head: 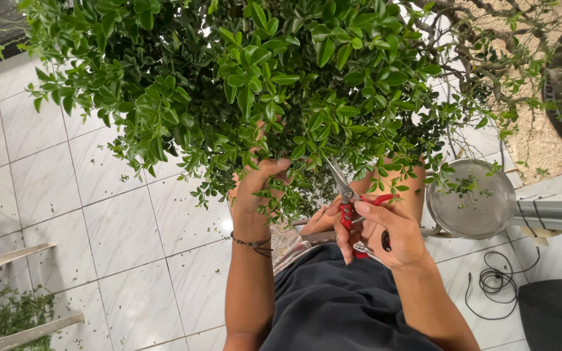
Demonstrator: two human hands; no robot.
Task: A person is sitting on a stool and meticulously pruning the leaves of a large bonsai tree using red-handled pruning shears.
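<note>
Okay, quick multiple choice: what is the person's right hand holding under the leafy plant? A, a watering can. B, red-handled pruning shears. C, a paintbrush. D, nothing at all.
B: the right hand grips red-handled pruning shears, blades pointing up into the green foliage, while the left hand reaches into the leaves.
</note>
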